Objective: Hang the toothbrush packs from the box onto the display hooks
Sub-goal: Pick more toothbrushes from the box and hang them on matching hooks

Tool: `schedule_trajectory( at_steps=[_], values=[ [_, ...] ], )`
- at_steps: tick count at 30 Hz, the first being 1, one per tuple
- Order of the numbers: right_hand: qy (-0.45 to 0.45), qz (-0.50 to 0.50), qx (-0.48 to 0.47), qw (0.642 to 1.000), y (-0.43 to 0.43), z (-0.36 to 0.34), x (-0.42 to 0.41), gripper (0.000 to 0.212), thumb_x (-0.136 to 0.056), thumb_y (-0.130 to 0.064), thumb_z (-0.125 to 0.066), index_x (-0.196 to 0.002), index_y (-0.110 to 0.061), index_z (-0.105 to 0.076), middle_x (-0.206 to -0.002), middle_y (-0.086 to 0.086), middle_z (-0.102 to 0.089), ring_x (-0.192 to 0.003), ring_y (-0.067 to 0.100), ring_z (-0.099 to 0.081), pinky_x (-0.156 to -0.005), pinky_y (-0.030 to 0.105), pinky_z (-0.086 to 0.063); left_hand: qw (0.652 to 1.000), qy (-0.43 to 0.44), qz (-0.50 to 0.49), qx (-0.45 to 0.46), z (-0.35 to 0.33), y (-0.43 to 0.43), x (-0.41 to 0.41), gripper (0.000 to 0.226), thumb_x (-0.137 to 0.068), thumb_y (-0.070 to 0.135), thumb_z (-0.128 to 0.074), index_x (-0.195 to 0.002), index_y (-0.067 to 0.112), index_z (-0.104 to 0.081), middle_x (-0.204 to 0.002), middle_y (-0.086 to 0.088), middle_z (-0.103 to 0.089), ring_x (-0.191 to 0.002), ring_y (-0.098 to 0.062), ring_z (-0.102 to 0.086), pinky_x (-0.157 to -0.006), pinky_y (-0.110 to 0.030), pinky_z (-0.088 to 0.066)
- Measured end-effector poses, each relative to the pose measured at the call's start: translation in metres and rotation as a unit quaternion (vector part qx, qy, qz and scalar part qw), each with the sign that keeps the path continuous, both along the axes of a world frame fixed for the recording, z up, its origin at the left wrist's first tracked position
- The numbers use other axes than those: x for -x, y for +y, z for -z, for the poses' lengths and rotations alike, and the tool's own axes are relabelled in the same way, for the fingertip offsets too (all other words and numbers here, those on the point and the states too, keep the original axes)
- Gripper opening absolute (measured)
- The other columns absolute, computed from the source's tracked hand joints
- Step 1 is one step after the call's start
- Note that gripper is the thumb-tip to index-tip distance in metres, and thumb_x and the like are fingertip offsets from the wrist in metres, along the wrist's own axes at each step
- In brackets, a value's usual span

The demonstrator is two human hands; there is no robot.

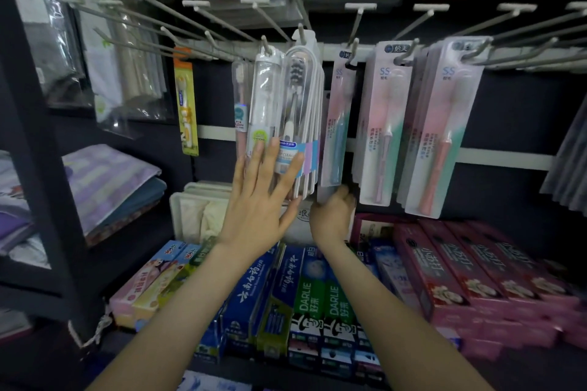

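Observation:
Several clear toothbrush packs (298,111) hang in a stack from a white display hook (302,33) at the centre. My left hand (263,194) lies flat against the front of that stack, fingers straight and spread. To its right hangs a pink-and-blue toothbrush pack (337,124) on the neighbouring hook (353,47). My right hand (332,216) grips the bottom edge of that pack with curled fingers. Two more pink-and-green toothbrush packs (386,127) hang further right. No box is in view.
Several bare hooks (203,17) jut out above left and right. An orange children's toothbrush pack (186,105) hangs at the left. Toothpaste boxes (317,298) line the shelf below my arms. Folded towels (104,181) fill a dark rack on the left.

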State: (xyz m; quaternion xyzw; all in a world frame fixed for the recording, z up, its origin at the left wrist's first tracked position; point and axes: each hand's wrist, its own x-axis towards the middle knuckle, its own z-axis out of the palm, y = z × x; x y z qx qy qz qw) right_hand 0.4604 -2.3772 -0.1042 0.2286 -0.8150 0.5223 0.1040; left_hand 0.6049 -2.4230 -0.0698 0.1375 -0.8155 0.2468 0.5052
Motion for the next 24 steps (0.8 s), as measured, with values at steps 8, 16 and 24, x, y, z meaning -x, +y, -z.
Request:
schedule_trajectory(
  at_steps=[8,16,24],
  values=[
    [-0.114,-0.094,-0.092,0.985,0.052,-0.016,-0.026,0.049,-0.085,-0.012,-0.064,-0.126,-0.003,-0.039,-0.123,0.015,-0.054,-0.109,0.030,-0.056,-0.075,0.033,-0.048,0.999,-0.011,0.048,-0.015,0.034,0.024,-0.011,0.060,-0.097,0.034,-0.042,-0.152,0.021,-0.023,-0.158,-0.018,-0.007,-0.143,-0.038,-0.013,-0.119,-0.047,-0.007],
    [-0.058,-0.168,-0.174,0.968,0.144,-0.005,-0.053,0.048,-0.081,-0.018,-0.069,-0.122,-0.007,-0.046,-0.104,0.006,-0.056,-0.088,0.022,-0.056,-0.067,0.031,-0.049,0.750,0.014,0.220,-0.623,0.063,0.087,-0.011,0.030,-0.097,0.029,-0.052,-0.124,0.016,-0.052,-0.118,-0.004,-0.060,-0.103,-0.015,-0.058,-0.090,-0.031,-0.048],
    [0.017,-0.205,-0.126,0.971,0.194,0.009,-0.064,0.056,-0.083,-0.017,-0.068,-0.132,-0.013,-0.043,-0.117,0.003,-0.054,-0.102,0.017,-0.053,-0.073,0.020,-0.039,0.524,0.064,0.383,-0.758,0.045,0.136,0.003,0.015,-0.098,0.012,-0.052,-0.110,0.010,-0.061,-0.099,-0.011,-0.070,-0.084,-0.022,-0.070,-0.068,-0.031,-0.057]
  ],
)
